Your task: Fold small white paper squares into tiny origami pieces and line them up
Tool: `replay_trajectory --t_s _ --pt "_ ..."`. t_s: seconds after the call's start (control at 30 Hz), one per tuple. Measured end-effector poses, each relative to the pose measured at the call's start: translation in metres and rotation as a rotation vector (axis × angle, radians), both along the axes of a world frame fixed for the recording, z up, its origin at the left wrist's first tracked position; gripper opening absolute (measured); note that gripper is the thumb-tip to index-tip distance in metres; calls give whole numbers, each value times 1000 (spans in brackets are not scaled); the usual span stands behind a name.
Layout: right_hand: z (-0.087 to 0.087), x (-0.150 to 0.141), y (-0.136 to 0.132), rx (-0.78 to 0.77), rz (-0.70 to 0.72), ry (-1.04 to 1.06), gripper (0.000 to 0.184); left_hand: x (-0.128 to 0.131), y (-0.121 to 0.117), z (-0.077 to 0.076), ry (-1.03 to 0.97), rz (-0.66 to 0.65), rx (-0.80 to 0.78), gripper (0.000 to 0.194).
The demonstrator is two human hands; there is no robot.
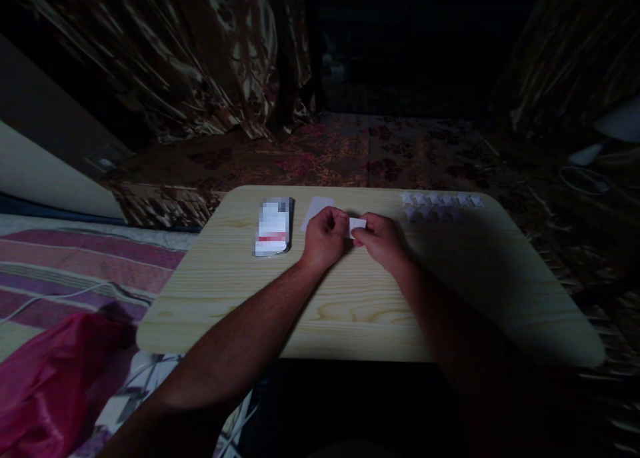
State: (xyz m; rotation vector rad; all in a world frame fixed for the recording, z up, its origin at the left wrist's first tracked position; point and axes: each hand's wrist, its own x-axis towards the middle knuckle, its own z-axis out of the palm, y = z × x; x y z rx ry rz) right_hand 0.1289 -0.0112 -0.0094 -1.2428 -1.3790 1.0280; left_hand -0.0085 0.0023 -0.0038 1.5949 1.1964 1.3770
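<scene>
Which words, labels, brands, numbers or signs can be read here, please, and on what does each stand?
None can be read.
Phone-like object: its face is pixelated, so any text is unreadable.
Held white paper, pale sheet and small white pieces: no writing can be made out.

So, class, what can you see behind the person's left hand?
Part of a flat, pale sheet on the table. The left hand covers its near right part, which cannot be seen.

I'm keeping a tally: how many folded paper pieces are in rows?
10, apparently: 6 in back row, 4 in front row, at the table's far right; dimness may hide some.
</scene>
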Motion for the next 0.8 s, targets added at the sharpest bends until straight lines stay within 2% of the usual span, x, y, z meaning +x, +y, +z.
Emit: replay_trajectory --t_s 0.8 --pt "-3 3 2 27 -23 17 11 1 0 -2 -20 -12 -11 28"
